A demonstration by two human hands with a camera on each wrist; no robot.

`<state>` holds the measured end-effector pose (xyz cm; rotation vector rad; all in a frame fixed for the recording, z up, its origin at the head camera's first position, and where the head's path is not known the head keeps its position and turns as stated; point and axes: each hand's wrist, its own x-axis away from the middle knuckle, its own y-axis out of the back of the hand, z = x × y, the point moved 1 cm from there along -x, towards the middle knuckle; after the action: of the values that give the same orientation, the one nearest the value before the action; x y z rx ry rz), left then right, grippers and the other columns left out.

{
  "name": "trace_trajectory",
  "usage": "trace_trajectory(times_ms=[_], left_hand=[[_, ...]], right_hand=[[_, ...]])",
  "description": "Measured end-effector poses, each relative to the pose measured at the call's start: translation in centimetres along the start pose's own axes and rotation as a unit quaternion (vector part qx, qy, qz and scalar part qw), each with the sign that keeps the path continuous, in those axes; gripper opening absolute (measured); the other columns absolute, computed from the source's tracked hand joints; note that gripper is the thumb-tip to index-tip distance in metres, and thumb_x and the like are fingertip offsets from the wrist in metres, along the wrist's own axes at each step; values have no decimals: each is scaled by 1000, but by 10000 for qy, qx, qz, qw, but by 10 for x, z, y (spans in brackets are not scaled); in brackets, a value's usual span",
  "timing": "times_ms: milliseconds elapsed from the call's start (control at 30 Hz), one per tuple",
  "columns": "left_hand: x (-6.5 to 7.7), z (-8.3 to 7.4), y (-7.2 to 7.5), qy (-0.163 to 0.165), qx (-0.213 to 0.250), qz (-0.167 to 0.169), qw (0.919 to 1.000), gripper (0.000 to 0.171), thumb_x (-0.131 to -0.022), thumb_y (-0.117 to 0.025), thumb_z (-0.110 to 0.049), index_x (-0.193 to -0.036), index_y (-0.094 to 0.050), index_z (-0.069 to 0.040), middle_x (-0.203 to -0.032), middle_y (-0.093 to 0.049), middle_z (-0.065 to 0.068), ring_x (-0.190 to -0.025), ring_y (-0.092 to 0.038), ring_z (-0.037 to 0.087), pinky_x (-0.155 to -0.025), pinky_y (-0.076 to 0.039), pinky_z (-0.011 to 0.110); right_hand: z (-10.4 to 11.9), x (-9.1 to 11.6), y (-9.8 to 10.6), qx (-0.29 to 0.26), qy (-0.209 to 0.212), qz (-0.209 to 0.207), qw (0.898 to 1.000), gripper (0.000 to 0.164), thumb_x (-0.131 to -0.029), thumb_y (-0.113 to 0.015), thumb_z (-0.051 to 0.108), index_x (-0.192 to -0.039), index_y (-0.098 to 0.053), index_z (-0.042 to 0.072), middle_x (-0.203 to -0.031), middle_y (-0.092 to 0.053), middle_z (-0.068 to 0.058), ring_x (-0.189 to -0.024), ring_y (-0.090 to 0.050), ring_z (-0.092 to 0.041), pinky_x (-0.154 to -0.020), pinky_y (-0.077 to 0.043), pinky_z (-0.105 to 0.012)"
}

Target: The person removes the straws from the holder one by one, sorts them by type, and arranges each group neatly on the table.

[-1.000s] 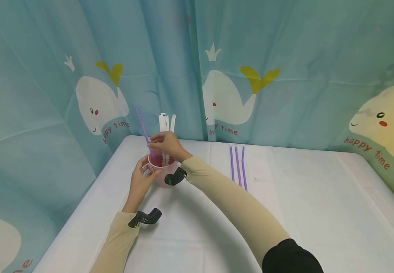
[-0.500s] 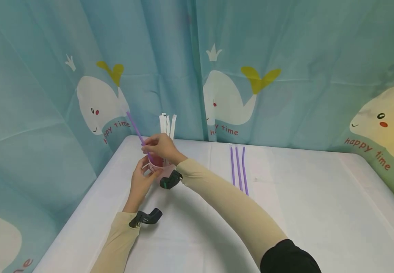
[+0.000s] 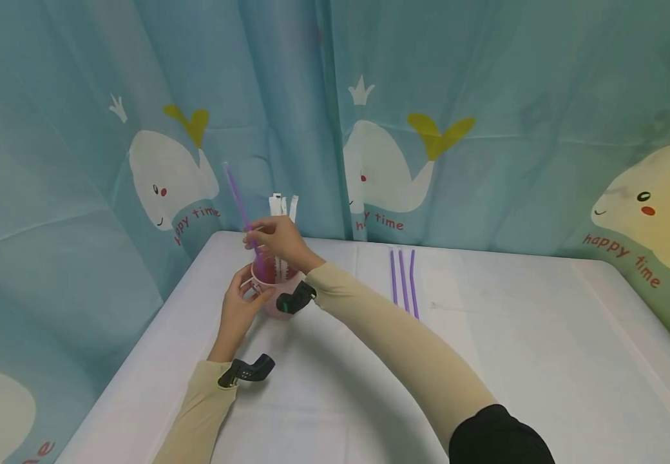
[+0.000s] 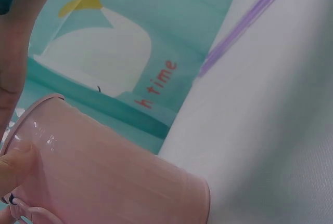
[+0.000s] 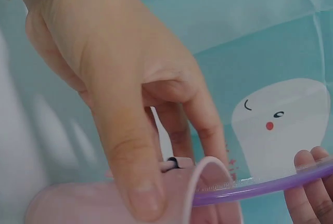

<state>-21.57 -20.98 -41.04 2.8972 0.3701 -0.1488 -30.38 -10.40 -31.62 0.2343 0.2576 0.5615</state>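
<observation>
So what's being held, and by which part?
Left hand: the cup, by its handle side near the rim. Right hand: a straw, partway along, above the rim.

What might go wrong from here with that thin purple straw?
The thin purple straw leans, so it may swing sideways once the right hand lets go. That hand is close to the slim white strips standing in the pink handled cup and might knock them. If the left hand loosens its hold, a bump could tip the cup.
</observation>
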Motion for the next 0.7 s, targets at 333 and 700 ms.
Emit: trace_trajectory(times_ms=[333,700], left_hand=[[0,0,-1,5,-3,-10,10000,68,-84,-69,-11,-142,-33,-4,-145,-36,18,-135,-38,34,-110,-40,47],[1,0,0,-87,-44,-7,10000,69,-84,-70,-14,-142,-34,-5,-144,-37,17,-135,-38,33,-110,-40,46]], right_hand=[[10,0,16,-371,243,-133,9989,26,-94,-52,6,-115,-61,-7,-106,-68,-25,-97,-69,-30,-80,-60,-29],[28,6,41,-480,294,-171,9983,27,-94,-53,6,-116,-61,-5,-107,-67,-25,-96,-69,-28,-83,-59,-30]])
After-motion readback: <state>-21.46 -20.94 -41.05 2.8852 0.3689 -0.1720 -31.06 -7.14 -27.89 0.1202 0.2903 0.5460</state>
